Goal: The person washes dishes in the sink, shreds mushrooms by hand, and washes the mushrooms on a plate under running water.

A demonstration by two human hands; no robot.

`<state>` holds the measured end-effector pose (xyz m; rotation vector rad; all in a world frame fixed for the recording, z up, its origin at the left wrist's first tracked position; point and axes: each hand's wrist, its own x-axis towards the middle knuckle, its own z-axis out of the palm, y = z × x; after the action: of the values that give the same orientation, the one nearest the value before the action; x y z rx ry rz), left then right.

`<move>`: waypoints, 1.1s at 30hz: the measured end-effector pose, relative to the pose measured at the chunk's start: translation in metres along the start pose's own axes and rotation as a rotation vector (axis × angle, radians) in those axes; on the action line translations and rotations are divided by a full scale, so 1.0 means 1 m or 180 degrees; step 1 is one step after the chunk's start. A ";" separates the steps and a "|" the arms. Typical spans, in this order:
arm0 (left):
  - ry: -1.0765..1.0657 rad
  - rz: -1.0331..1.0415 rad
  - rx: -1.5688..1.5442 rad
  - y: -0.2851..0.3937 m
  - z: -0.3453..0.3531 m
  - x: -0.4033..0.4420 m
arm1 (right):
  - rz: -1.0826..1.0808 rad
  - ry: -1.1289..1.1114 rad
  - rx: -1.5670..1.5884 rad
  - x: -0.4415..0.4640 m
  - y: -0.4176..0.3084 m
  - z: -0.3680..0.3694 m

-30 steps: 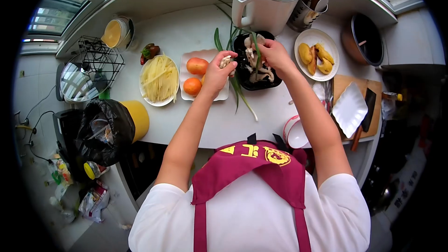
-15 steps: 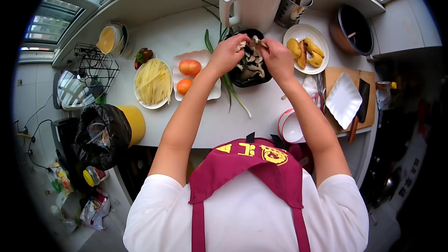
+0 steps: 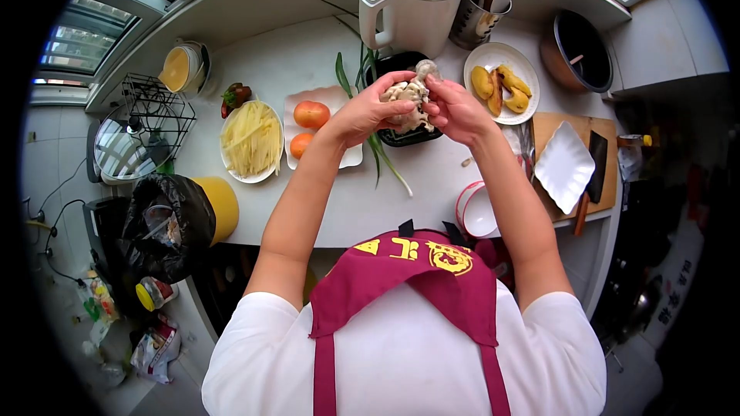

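Over a black tray (image 3: 406, 139) on the counter, I hold a cluster of pale oyster mushrooms (image 3: 408, 95) between both hands. My left hand (image 3: 365, 111) is wrapped round the cluster's left side. From the right, my right hand (image 3: 461, 111) pinches a mushroom cap (image 3: 425, 70) at the top of the cluster. The hands and mushrooms hide most of the tray's inside. Left of the tray lie green onions (image 3: 379, 146), their white end toward me. Two tomatoes (image 3: 311, 115) sit in a white scalloped dish (image 3: 351, 156) beside my left forearm.
Left stand a plate of pale yellow strips (image 3: 252, 139) and a lined bin (image 3: 220, 208). A white jug (image 3: 416, 8) is behind the tray. On the right are a plate of yellow pieces (image 3: 501, 85), a dark pot (image 3: 574, 50), a bowl (image 3: 478, 210) and a cutting board (image 3: 609, 177).
Both hands have come up from the tray and slightly toward me. A larger mushroom cluster now shows between them, where smaller pieces were at the fingertips before.
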<state>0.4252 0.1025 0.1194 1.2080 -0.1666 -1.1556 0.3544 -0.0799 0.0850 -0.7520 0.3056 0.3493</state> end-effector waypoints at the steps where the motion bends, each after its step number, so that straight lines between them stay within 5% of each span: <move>1: 0.0044 0.0125 0.0107 -0.008 0.003 0.002 | -0.0005 0.0060 -0.0150 0.004 0.002 0.004; 3: 0.0151 0.0298 0.0250 -0.020 0.003 0.008 | 0.0081 0.0446 -0.0857 0.005 0.002 0.009; 6: 0.0530 0.0199 0.0058 -0.028 -0.004 0.013 | -0.1842 0.1971 -0.3537 0.010 0.010 0.002; 7: 0.0683 0.0191 0.0308 -0.027 -0.004 0.013 | -0.2029 0.2123 -0.3725 0.002 0.007 0.010; 10: 0.0710 0.0534 0.0887 -0.029 0.000 0.015 | -0.0800 0.1364 -0.4462 -0.011 -0.002 0.035; 11: 0.0712 0.0705 0.1244 -0.029 0.003 0.016 | -0.1168 0.1417 -0.4702 -0.005 0.007 0.032; 15: 0.0665 0.1350 0.2382 -0.025 0.011 0.014 | -0.1162 0.1171 -0.4663 0.004 0.013 0.020; 19: 0.0615 0.1313 0.2542 -0.029 0.010 0.017 | -0.1200 0.0518 -0.4638 0.005 0.010 0.014; 22: 0.0882 0.0951 0.3242 -0.027 0.011 0.017 | -0.1130 0.0407 -0.4864 0.003 0.007 0.016; 25: 0.0966 0.1263 0.3670 -0.033 0.007 0.019 | -0.1286 0.0507 -0.4618 0.002 0.012 0.016; 28: 0.1066 0.1121 0.4010 -0.039 0.007 0.018 | -0.1169 0.0756 -0.3440 0.006 0.033 0.014; 31: 0.1217 0.1445 0.4623 -0.072 -0.002 0.022 | -0.0289 0.1205 -0.2082 0.003 0.057 0.015; 33: 0.1006 0.1427 0.4972 -0.098 -0.018 0.022 | 0.0307 0.0880 -0.0693 -0.004 0.044 0.011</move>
<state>0.3875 0.1068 0.0244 2.4797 -1.1754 -0.2437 0.3340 -0.0426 0.0674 -1.0043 0.5723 0.3736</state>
